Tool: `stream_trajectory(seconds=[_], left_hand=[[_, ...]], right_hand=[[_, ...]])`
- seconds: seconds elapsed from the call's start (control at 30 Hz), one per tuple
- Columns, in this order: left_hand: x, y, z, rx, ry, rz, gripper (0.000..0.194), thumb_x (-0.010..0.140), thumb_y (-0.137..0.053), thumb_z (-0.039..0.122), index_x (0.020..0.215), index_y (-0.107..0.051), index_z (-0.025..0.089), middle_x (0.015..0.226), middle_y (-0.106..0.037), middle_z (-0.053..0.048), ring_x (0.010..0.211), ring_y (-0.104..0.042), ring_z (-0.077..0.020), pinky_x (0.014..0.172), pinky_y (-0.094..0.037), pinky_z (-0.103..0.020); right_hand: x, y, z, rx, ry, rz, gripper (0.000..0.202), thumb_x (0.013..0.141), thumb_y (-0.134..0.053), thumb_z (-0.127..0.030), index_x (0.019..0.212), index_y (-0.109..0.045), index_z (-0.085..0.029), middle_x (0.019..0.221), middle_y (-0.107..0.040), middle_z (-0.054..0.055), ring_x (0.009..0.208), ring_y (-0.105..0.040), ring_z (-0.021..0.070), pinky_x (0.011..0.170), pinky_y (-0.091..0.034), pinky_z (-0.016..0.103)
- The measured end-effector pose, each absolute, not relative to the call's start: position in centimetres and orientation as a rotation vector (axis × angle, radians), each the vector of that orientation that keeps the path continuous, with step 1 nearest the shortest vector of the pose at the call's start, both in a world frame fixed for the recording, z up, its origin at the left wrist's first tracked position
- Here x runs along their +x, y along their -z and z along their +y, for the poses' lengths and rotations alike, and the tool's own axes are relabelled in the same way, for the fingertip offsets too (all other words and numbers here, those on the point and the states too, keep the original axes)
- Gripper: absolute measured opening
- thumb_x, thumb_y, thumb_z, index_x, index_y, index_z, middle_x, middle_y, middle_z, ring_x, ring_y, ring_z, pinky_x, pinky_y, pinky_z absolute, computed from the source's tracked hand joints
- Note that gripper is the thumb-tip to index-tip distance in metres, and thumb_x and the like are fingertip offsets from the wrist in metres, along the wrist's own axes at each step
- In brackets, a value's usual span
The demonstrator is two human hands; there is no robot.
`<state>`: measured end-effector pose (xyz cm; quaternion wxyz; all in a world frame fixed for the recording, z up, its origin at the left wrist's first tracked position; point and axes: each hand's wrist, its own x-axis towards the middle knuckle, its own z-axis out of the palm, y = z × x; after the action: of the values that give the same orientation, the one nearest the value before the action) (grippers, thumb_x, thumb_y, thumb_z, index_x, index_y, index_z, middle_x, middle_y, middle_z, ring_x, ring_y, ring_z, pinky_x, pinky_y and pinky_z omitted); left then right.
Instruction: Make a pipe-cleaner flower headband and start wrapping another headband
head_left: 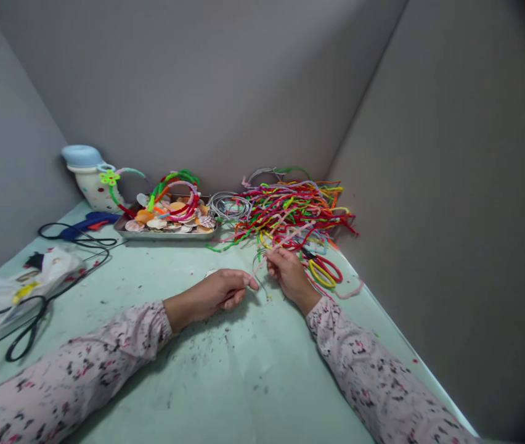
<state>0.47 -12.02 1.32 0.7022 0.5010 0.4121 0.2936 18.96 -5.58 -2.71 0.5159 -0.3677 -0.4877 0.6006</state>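
Observation:
A pale pink pipe cleaner (259, 267) runs between my two hands above the middle of the table. My left hand (226, 291) pinches its near end between thumb and forefinger. Higher up the same stem, my right hand (288, 275) grips it, and its far part sticks out up and to the right over the pile. A thin grey wire with a small yellowish tip (268, 297) shows between and below the hands. Scissors with red and yellow handles (322, 272) lie just right of my right hand. A whitish thing behind my left hand is mostly hidden.
Behind the hands lies a heap of colourful pipe cleaners (294, 206), with coiled grey wire (229, 206) beside it. A metal tray (170, 235) holds shells and wrapped hoops. Left are a bottle (93, 185), a blue glue gun (80, 228), a black cable (100, 262) and a plastic bag (56, 271).

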Motion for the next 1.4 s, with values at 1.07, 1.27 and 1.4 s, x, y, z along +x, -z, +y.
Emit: stream_trajectory(seconds=[1.07,1.27,1.4], left_hand=[[0.4,-0.5,-11.9,0.953,-0.678,0.88,0.031,0.088,-0.05,0.037,0.098,-0.064,0.011,0.06,-0.061,-0.001,0.039,-0.048,-0.0051,0.037,-0.029,-0.015],[-0.5,-0.4,-11.1,0.695,-0.644,0.753,0.027,0.087,-0.049,0.026,0.091,-0.066,0.005,0.059,-0.064,-0.005,0.04,-0.053,-0.0067,0.036,-0.035,-0.015],[-0.3,-0.7,-11.5,0.781,-0.626,0.772,0.02,0.085,-0.052,0.022,0.088,-0.066,0.006,0.06,-0.067,-0.006,0.039,-0.055,-0.0069,0.035,-0.033,-0.014]], right_hand=[[18.9,2.1,-5.2,-0.864,-1.381,-0.921,0.025,0.069,-0.072,-0.037,0.064,-0.056,-0.018,0.057,-0.052,-0.005,0.047,-0.044,0.0052,0.039,-0.031,0.016],[18.9,1.9,-5.3,-0.87,-1.359,-0.898,0.028,0.067,-0.073,-0.038,0.063,-0.053,-0.019,0.056,-0.051,-0.006,0.046,-0.044,0.005,0.04,-0.032,0.017],[19.0,1.9,-5.3,-0.884,-1.329,-0.89,0.026,0.068,-0.072,-0.038,0.064,-0.054,-0.019,0.056,-0.052,-0.006,0.046,-0.044,0.0055,0.04,-0.032,0.018]])
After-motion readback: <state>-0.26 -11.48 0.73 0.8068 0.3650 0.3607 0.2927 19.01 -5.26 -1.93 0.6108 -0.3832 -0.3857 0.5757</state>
